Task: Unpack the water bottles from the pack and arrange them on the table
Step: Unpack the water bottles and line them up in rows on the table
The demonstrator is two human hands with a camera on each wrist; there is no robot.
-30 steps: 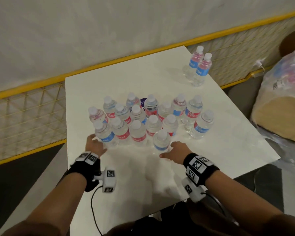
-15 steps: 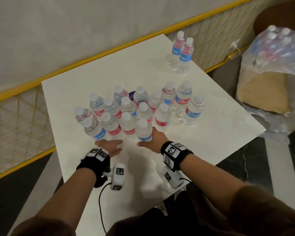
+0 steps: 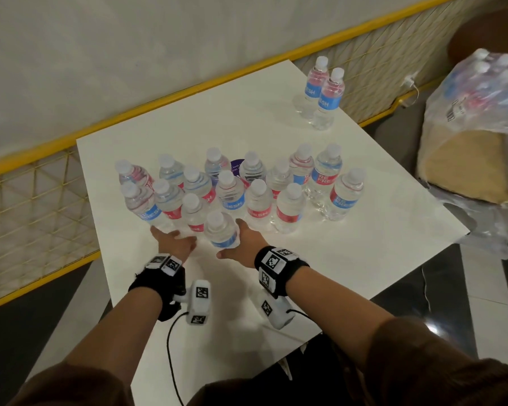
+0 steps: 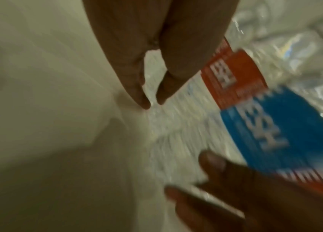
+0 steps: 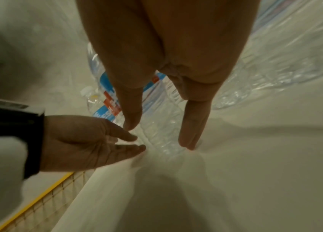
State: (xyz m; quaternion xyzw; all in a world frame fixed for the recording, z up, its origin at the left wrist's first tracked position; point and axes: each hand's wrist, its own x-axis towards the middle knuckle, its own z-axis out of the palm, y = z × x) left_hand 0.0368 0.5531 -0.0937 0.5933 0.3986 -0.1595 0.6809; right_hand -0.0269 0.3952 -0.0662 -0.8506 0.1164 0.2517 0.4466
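Note:
Several small water bottles with red or blue labels stand bunched in the middle of the white table. The nearest one, the front bottle, has a blue label and stands between my hands. My left hand lies flat on the table at its left, with straight fingers at the bottle bases. Straight fingers of my right hand rest against the bottle's right side. Neither hand grips anything. The plastic-wrapped pack sits off the table at the right.
Two more bottles stand apart near the table's far right corner. A yellow wire fence runs along the left and back edges. The pack rests on a beige seat with loose plastic wrap hanging below it.
My left hand has slid right along the front of the bottles, from the left end of the bunch to beside the front bottle. The right hand has stayed against that bottle.

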